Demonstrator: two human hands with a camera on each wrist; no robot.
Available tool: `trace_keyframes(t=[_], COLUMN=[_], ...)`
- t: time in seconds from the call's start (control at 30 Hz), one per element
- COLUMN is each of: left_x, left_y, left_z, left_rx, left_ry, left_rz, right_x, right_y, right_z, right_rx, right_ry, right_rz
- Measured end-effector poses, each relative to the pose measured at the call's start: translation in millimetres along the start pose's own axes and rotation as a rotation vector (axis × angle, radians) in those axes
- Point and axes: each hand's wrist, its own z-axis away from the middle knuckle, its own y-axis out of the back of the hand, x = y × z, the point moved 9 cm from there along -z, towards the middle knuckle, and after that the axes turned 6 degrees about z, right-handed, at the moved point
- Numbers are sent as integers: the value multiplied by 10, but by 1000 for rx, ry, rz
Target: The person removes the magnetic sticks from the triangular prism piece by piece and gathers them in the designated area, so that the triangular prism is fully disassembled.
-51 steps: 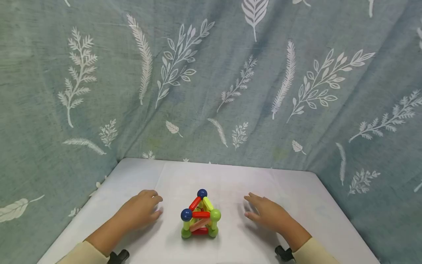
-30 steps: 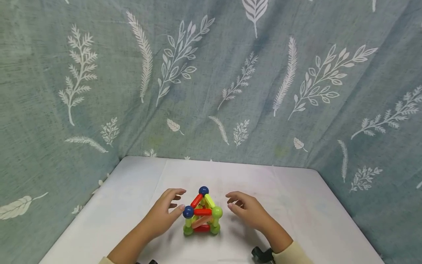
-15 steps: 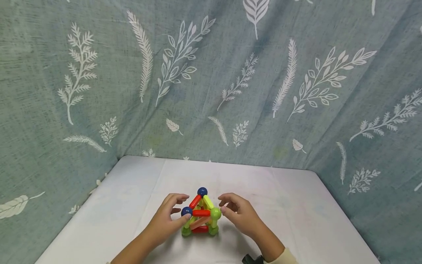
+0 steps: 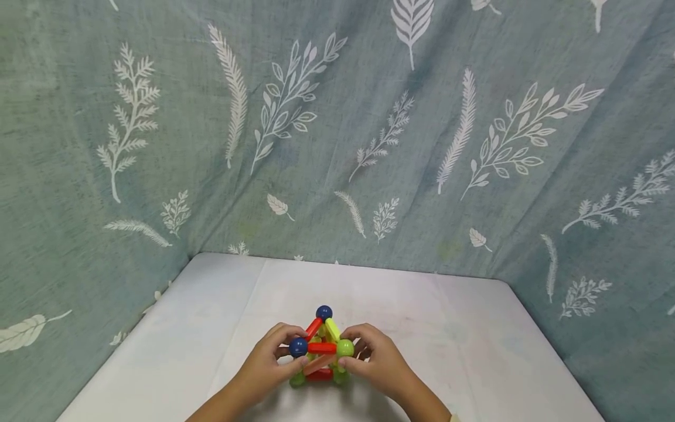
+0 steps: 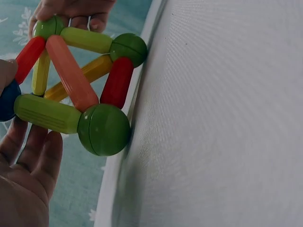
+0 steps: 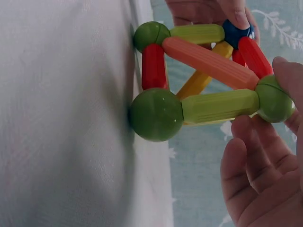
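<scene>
A small house-shaped frame of magnetic rods and balls [image 4: 321,348] stands upright on the table, with a dark blue ball at its peak. My left hand [image 4: 269,363] grips the blue ball [image 4: 298,347] at its upper left front corner between thumb and fingers. On the other side, my right hand [image 4: 381,363] grips the light green ball [image 4: 345,348] at the upper right corner. An orange rod [image 5: 71,72] slants across the front face, seen in both wrist views. Green balls [image 6: 156,114] form the bottom corners, right at the table surface. The structure's back is mostly hidden.
The white table [image 4: 464,328] spreads out around the structure. Behind it and along both sides hangs a grey-green curtain [image 4: 327,146] with white leaf prints.
Both hands have come in from the sides, first spread beside the structure, and now hold its upper front corner balls. The structure stays in about the same place.
</scene>
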Motion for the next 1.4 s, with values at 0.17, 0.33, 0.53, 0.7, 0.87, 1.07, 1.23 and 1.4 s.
trace_keyframes(t=[0.17,0.33,0.53,0.7,0.87,1.07,1.23,1.4], left_x=[6,5,-48,-154,-232,-249,-235,-248], left_y=[-3,41,67,88,119,127,121,130], left_z=[-26,-1,-2,-61,-112,-126,-133,-117], left_rx=[14,66,109,119,124,139,147,157], left_ry=[-2,7,38,59,60,78,74,78], left_rz=[7,-22,-22,-6,3,-63,-90,-94], right_x=[-26,-55,-39,-2,9,32,44,77], right_y=[17,-13,-45,-43,-53,-41,-23,-49], right_z=[-1,5,-1,-8,-23,-9,7,-3], right_rx=[37,89,163,215,248,273,295,277], right_ry=[29,27,-24,-68,-86,-87,-76,-96], right_rz=[24,39,87,76,38,22,4,-25])
